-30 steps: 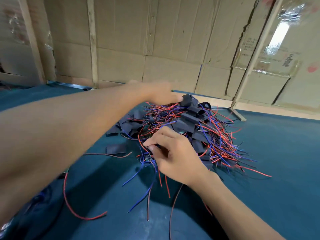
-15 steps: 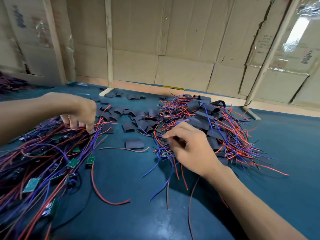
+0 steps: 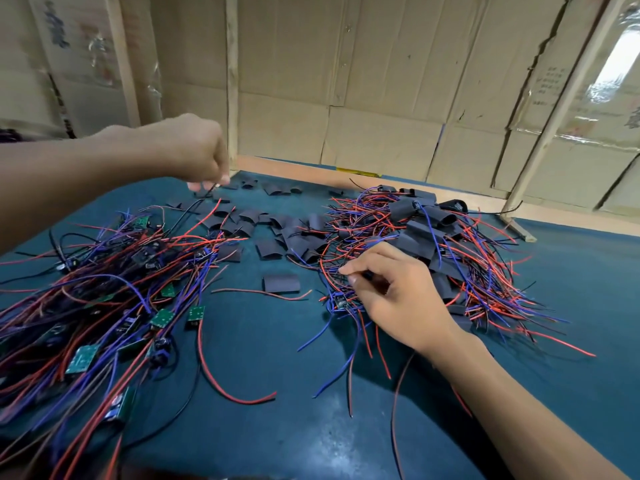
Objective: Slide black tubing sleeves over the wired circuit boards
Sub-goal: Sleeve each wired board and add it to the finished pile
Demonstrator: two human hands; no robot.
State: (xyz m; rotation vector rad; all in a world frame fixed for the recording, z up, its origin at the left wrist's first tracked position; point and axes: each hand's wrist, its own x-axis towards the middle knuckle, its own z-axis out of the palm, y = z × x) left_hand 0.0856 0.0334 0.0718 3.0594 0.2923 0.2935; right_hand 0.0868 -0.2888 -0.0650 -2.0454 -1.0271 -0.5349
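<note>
Assembly workshop, wired boards (image 3: 161,318), cardboard walls (image 3: 381,81)

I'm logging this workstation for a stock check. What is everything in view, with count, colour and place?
Bare wired circuit boards: a large pile, too many to count, green boards with red, blue and black wires, left of the table.
Sleeved boards: a large pile, black sleeves with red and blue wires, right of centre.
Loose sleeves: dozens, black, flat, scattered at centre and toward the far edge.
Table: one, teal.
Wall: brown cardboard panels with pale wooden posts, behind the table.
Left hand: raised above the far sleeves, pinching a thin black wire.
Right hand: at the near edge of the right pile, fingers pinching wires.
</note>
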